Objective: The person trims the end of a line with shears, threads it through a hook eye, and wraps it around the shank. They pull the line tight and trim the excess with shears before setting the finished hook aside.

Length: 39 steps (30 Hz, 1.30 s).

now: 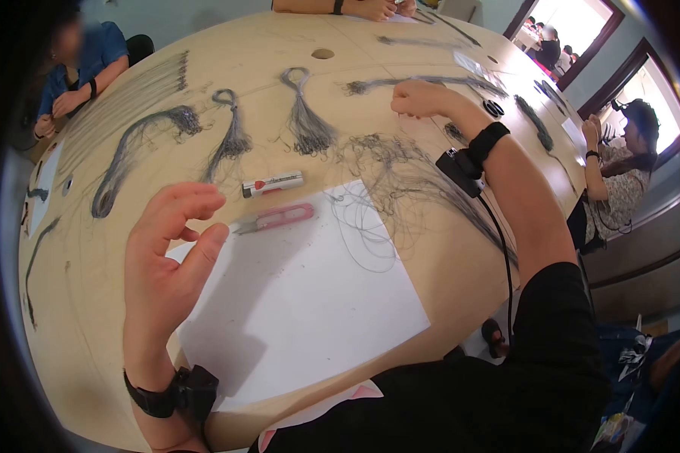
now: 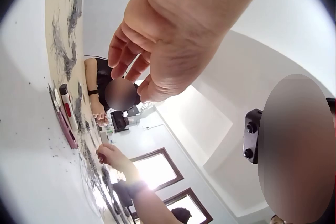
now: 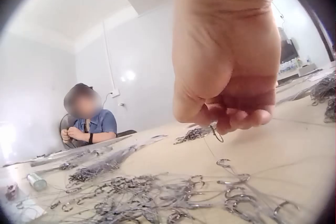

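Observation:
My right hand (image 1: 423,100) is over the far side of the table, fingers curled. In the right wrist view its thumb and fingertips pinch a fish hook (image 3: 217,134) with a thin line running down from it. Below lies a loose pile of fish hooks (image 3: 131,195) on clear line, seen in the head view as a spread tangle (image 1: 389,162). Palm inward, my left hand (image 1: 166,260) hovers over the left edge of a white paper sheet (image 1: 310,317), fingers loosely bent, nothing between them. Near its thumb lie pink thread snips (image 1: 285,217) and a white marker (image 1: 272,184).
Tied bundles of hooked line lie beyond the marker, one looped bundle (image 1: 304,113) in the middle and a longer one (image 1: 132,151) at left. A black ring-shaped item (image 1: 493,108) lies near my right forearm. Other people sit around the table, one in blue (image 1: 102,64).

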{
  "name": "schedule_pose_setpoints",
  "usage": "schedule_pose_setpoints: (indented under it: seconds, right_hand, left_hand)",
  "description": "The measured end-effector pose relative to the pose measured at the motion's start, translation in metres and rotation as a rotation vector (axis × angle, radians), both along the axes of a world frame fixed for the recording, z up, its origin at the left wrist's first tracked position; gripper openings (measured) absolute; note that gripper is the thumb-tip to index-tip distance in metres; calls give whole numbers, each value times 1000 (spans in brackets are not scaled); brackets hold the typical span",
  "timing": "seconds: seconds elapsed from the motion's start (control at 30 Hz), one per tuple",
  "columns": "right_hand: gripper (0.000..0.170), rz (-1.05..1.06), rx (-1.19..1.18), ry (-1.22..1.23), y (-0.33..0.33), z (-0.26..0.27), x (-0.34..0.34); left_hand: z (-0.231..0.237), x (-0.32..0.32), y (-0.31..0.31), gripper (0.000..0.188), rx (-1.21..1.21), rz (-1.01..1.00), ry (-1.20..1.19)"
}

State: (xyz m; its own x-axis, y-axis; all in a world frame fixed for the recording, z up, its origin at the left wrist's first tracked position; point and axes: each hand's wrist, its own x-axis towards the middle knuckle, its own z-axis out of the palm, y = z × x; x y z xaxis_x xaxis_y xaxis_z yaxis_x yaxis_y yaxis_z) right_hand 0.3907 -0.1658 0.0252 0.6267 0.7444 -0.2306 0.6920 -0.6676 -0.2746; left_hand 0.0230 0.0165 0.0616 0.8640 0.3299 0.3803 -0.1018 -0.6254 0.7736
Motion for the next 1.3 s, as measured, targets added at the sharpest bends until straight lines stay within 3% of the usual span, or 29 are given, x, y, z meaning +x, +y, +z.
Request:
schedule_pose_setpoints:
  seconds: [0.2,0.3,0.37,0.43,0.5,0.57,0.63,0.7,0.87,0.97,1.03,1.07,1.1,1.17,1.23,1.3]
  right_hand:
    - [24,33,305,132,13,29,-41]
    - [15,256,496,92,29,54,-82]
    - [12,408,661,219,41,72,-120]
    - [9,498,689,221,50,90,-161]
    - [7,589,714,225,60,94,-190]
    - [8,923,892,-53,71,93,-210]
    - [13,964,948,-68,77,92,-226]
    - [18,993,994,-87,80,92,-235]
    - [20,982,997,-123,79,94,-241]
    - [15,984,1021,-109,77,92,-240]
    - [12,992,1048,-102,73,91,-239]
    - [12,831,1097,145,69,91,-241]
    - [14,661,1130,388,66,91,-242]
    - [12,631,1205,427,70,84,-244]
    - [14,532,1090,708,69,80,-254]
    - [14,504,1103,793,68,78,-258]
  left_hand:
    - [-5,3,5,23,-27,-12,-17]
    - [-12,5,8,27,-108,-9,-4]
    - [-12,6,5,29,-383,-50,4]
    - [-8,3,3,32,-456,-62,11]
    - [-1,1,-3,30,-714,-122,-3]
    - [9,-3,-7,30,-752,-126,-23]
    - [16,-8,-5,29,-792,-149,-48]
    - [19,-12,-3,27,-984,-306,-37]
    - [16,-15,-2,20,-996,-356,-35]
    - [18,-14,-3,15,-908,-277,-67]
    - [18,-12,0,11,-317,-68,-315]
    - [18,-12,2,12,-16,38,-426]
    - [19,-13,3,12,-13,42,-425]
    - [22,-14,7,19,326,113,-577]
    - [24,-14,8,19,395,113,-598]
    - [23,-14,9,19,458,110,-614]
